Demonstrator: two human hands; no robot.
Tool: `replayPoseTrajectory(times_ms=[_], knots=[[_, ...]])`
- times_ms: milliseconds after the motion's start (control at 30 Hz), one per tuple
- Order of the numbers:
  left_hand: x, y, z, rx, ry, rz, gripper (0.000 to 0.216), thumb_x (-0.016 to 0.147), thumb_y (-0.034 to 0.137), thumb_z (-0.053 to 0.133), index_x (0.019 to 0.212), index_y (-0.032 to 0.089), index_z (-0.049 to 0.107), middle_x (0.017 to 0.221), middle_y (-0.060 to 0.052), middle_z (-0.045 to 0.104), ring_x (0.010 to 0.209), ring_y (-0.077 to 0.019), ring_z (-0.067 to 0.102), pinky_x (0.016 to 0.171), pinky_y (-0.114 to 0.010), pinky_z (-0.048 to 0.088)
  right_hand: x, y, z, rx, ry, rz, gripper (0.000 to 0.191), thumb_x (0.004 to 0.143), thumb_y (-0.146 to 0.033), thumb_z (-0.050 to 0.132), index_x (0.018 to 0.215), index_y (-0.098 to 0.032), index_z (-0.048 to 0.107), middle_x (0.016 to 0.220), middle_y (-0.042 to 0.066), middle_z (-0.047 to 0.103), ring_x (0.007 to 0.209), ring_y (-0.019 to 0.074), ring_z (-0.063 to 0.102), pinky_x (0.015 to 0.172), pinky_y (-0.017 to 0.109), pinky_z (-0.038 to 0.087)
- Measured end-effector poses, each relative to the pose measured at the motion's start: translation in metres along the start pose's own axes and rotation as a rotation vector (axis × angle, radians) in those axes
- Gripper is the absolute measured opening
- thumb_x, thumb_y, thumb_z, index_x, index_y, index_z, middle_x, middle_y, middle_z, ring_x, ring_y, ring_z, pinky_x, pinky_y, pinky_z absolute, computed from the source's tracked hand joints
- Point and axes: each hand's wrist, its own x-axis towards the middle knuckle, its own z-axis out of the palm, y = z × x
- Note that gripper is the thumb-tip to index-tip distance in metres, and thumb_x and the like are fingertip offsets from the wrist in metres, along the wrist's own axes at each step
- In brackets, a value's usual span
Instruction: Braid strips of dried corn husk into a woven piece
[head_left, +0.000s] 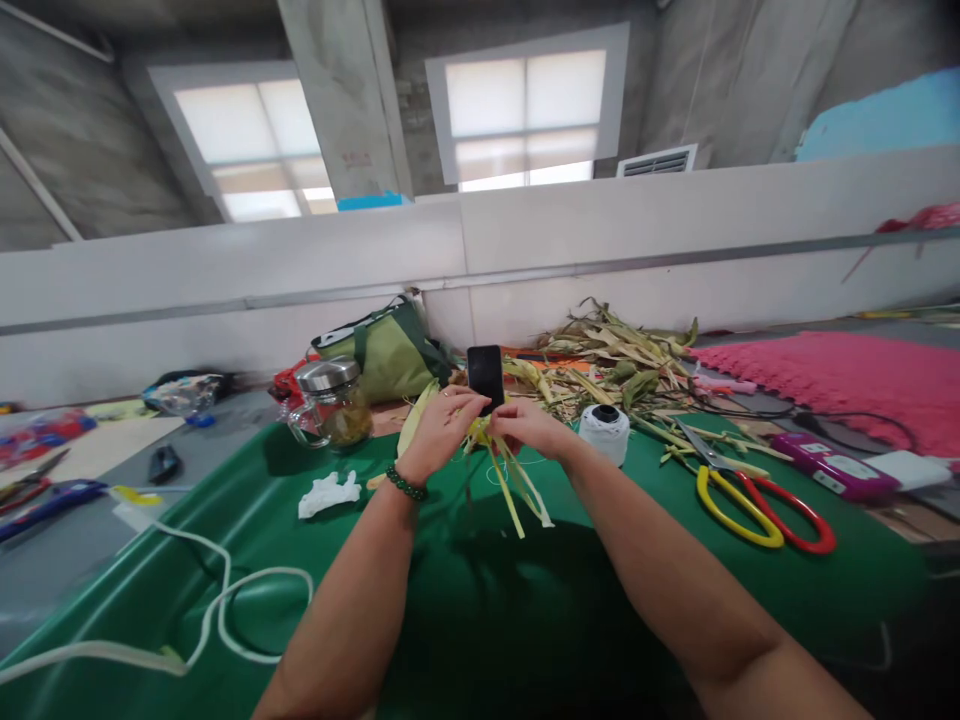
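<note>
My left hand (442, 430), with a dark green bead bracelet (406, 484) at the wrist, has its fingers closed around pale yellow-green corn husk strips (514, 490). From the other side my right hand (534, 428) pinches the same strips, whose loose ends hang down toward me. Both hands meet just in front of an upright black phone (486, 372). A wider husk leaf (415, 425) shows behind my left hand. To the right of my right hand stands a spool of white thread (604, 434). The exact fingertip contact is too small to make out.
Scissors (739, 490) with yellow and red handles lie right on the green mat (300, 560). A lidded glass jar (334, 405), a crumpled white tissue (328, 494) and a green bag (394, 355) are left. Dry husks (615, 345) pile behind; a white cord (225, 590) loops front left.
</note>
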Motion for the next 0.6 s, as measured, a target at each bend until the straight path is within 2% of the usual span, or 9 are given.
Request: replayPoseTrajectory(times_ms=[100,167,267,367,467,533,600], knots=[[0.001,-0.006,0.003,0.023,-0.123,-0.155,0.039,0.087,0.038,0.052,0.055,0.018,0.06,0.057,-0.002,0.06,0.062,-0.0169,0.055,0.07,-0.031,0.045,-0.001,-0.001,0.0,-0.081,-0.049,-0.128,0.006,0.063,-0.018,0.061,0.061,-0.018,0.055,0.054,-0.002,0.062,0.049,0.0098,0.055,0.048,0.02,0.04],[0.002,-0.009,0.004,-0.097,-0.233,-0.206,0.046,0.089,0.042,0.05,0.05,0.018,0.057,0.051,-0.001,0.057,0.055,-0.0154,0.052,0.062,-0.03,0.042,0.0,0.0,0.001,-0.082,-0.032,-0.234,0.009,0.063,-0.019,0.063,0.065,-0.018,0.054,0.057,-0.003,0.061,0.052,0.0092,0.055,0.052,0.021,0.041],[0.002,-0.008,-0.001,-0.266,-0.312,-0.216,0.04,0.085,0.046,0.056,0.057,0.017,0.062,0.055,-0.001,0.062,0.056,-0.0149,0.055,0.059,-0.027,0.042,0.0,-0.001,-0.001,-0.094,0.016,-0.315,0.016,0.064,-0.025,0.067,0.07,-0.018,0.054,0.061,-0.004,0.058,0.055,0.0088,0.052,0.054,0.022,0.04],[0.003,-0.006,-0.007,-0.326,-0.264,-0.214,0.033,0.078,0.044,0.064,0.06,0.016,0.065,0.059,0.0,0.063,0.059,-0.0125,0.054,0.059,-0.024,0.042,-0.003,-0.006,-0.011,-0.124,0.031,-0.302,0.025,0.063,-0.033,0.073,0.073,-0.018,0.055,0.061,-0.005,0.055,0.055,0.0085,0.049,0.053,0.022,0.038],[0.002,-0.004,-0.01,-0.401,-0.204,-0.241,0.026,0.072,0.039,0.072,0.063,0.015,0.068,0.06,0.001,0.063,0.06,-0.0105,0.054,0.059,-0.021,0.042,-0.004,-0.009,-0.025,-0.122,0.016,-0.303,0.028,0.063,-0.037,0.074,0.076,-0.017,0.059,0.067,-0.003,0.059,0.06,0.0103,0.053,0.057,0.024,0.042],[0.001,-0.003,-0.009,-0.502,-0.241,-0.314,0.023,0.069,0.036,0.076,0.066,0.014,0.07,0.06,0.001,0.064,0.058,-0.0097,0.056,0.059,-0.021,0.044,-0.001,-0.008,-0.032,-0.115,0.101,-0.352,0.025,0.064,-0.036,0.072,0.076,-0.018,0.06,0.071,-0.001,0.062,0.064,0.0121,0.056,0.061,0.026,0.045],[0.001,-0.002,-0.008,-0.616,-0.303,-0.427,0.021,0.065,0.031,0.08,0.069,0.013,0.072,0.061,-0.001,0.066,0.056,-0.0091,0.057,0.057,-0.02,0.046,0.004,-0.004,-0.035,-0.15,0.254,-0.414,0.021,0.065,-0.034,0.071,0.073,-0.018,0.06,0.07,0.0,0.062,0.065,0.0136,0.057,0.063,0.027,0.046]])
